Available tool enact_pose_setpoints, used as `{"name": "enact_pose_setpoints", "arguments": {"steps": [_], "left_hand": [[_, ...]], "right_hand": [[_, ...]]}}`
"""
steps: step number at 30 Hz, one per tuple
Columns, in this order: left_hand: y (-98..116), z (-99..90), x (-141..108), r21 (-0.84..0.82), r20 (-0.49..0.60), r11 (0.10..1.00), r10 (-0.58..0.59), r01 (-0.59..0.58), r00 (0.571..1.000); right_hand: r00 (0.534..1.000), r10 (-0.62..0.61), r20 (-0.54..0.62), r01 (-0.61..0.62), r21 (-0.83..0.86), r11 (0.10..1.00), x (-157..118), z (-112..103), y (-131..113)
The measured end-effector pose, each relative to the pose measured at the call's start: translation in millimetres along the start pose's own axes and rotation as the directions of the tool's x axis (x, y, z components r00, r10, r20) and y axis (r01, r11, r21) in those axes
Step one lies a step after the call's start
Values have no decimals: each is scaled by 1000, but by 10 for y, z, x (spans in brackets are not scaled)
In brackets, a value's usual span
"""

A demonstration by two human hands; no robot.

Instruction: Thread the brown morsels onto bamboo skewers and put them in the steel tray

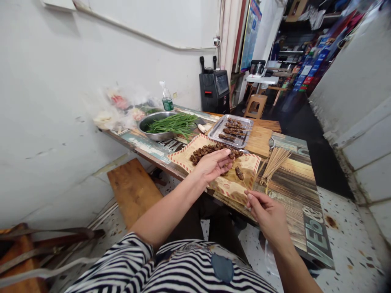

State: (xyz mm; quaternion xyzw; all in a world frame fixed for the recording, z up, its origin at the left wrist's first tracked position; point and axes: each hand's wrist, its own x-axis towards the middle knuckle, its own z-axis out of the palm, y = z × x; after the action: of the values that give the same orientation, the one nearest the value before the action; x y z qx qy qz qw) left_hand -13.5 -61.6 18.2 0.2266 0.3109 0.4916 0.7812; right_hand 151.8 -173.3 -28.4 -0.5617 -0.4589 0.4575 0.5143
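Brown meat-like pieces [201, 152] are heaped on patterned paper [186, 155] with a red-striped border. My left hand [215, 165] is over the heap, its thumb and fingertips closed round a small brown piece. In my right hand [264, 209], thumb and fingers pinch the lower end of a thin wooden skewer [245, 184]. One brown piece [239, 173] is threaded on that skewer. Beyond the paper, a metal tray [215, 129] holds several loaded skewers [234, 132]. Bare wooden skewers [276, 162] lie in a bundle right of the paper.
A metal bowl [143, 128] of long green vegetables [171, 123] stands at the left, with a plastic bottle [168, 99] behind it. A wooden board [259, 140] lies beside the tray. Plastic bags [117, 108] sit against the wall. A wooden bench [132, 191] is left of my legs.
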Motion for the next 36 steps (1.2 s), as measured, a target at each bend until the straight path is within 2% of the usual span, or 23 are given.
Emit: {"name": "enact_pose_setpoints", "arguments": {"steps": [7,22,30,36], "left_hand": [[-15,-11,-1,4,31,1000,23,-23,999],[-125,-30,21,21,18,1000,-22,21,1000],[-170,-29,39,-30,33,999,-12,13,999],[-190,-30,31,-18,7,1000,25,-25,1000]], "right_hand": [[1000,-6,6,6,11,1000,19,32,-29],[1000,-10,16,10,38,999,65,48,-22],[999,-38,-6,38,32,999,86,46,-32],[998,-16,63,13,57,998,85,34,4]]}}
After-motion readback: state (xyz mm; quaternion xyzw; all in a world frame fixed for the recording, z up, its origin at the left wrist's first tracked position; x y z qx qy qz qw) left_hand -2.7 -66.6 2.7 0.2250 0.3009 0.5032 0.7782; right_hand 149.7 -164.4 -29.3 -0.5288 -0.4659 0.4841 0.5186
